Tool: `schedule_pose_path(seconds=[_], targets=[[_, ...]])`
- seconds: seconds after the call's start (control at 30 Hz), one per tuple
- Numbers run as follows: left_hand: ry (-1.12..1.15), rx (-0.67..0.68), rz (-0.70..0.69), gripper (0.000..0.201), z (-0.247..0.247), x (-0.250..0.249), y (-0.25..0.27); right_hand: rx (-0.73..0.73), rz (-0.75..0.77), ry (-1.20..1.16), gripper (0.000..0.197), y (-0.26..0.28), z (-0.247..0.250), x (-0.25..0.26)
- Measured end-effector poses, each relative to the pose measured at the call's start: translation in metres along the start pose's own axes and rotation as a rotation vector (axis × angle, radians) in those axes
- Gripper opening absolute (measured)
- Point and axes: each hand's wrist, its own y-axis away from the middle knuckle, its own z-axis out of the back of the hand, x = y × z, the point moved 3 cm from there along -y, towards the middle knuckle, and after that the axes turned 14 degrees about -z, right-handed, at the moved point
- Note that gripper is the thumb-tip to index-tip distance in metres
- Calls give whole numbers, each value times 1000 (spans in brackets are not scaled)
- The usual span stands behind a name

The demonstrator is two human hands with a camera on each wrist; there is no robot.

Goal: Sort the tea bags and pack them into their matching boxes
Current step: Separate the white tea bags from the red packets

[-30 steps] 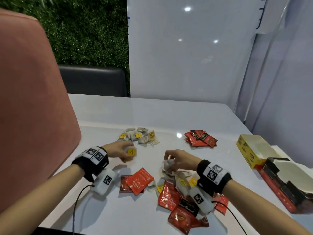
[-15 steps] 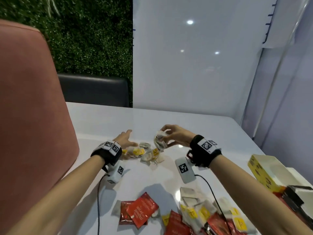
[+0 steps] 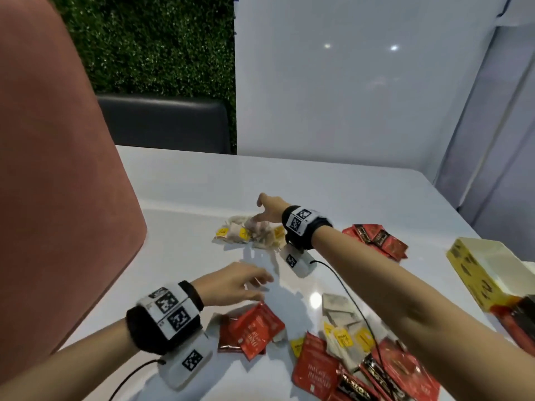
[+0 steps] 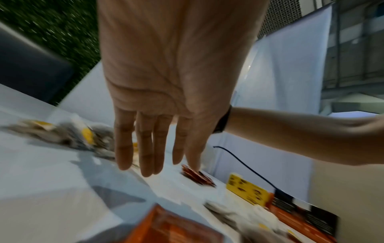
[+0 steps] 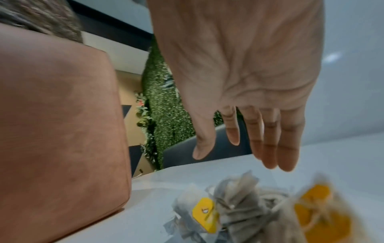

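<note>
A sorted pile of white tea bags with yellow tags [image 3: 249,233] [image 5: 239,207] lies mid-table. My right hand [image 3: 265,211] [image 5: 249,143] hovers just above it, fingers straight, palm empty. My left hand [image 3: 246,285] [image 4: 158,157] is open over bare table, just beyond a red sachet [image 3: 254,328], holding nothing. A sorted stack of red-and-black sachets [image 3: 376,238] lies to the right. A mixed heap of red sachets and yellow-tagged bags [image 3: 347,354] sits near the front. An open yellow box [image 3: 474,270] stands at the right edge, with a red-and-black box [image 3: 515,316] beside it.
A pink upholstered chair back [image 3: 58,169] rises at the table's left edge. A dark seat [image 3: 162,123] and a green hedge wall stand behind the table. Wrist-camera cables [image 3: 347,293] trail across the mixed heap.
My right hand let go of the white tea bags onto the yellow-tag pile and now hovers open. My left hand drew back from that pile toward the near red sachet.
</note>
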Motion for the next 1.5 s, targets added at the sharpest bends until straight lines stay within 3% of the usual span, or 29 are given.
schedule_pose_path(seconds=[0.1,0.23,0.37,0.47,0.53,0.67,0.8,0.97,1.07,1.2,1.33,1.5], targets=[[-3,103,-72,55,-28,-29,-21,29,55,80,52,31,12,-22],[-138,246,-41,82,-61,-53,-63,135,-21,248,48,89,24,-71],[-229,266,52,113,-76,-72,-90,218,-175,416,57,144,19,-127],[-257,248,79,125,-82,-79,-101,273,-244,520,62,177,2,-154],[-280,246,87,119,-84,-83,-106,287,-292,516,63,192,-12,-164],[-196,191,122,75,-79,-82,-113,181,-269,476,47,206,-33,-169],[-139,84,69,38,-63,-73,-116,112,-207,394,29,202,-40,-169],[193,-94,59,13,-39,-44,-105,123,-169,152,23,202,-30,-172],[334,-187,31,21,-19,-31,-89,88,-142,55,10,204,-24,-177],[430,-313,3,23,12,-17,-62,10,-88,-78,30,203,-11,-185],[440,-447,29,21,46,1,-28,-54,-52,-189,28,209,8,-187],[410,-579,115,19,85,34,4,-32,5,-395,21,213,29,-180]])
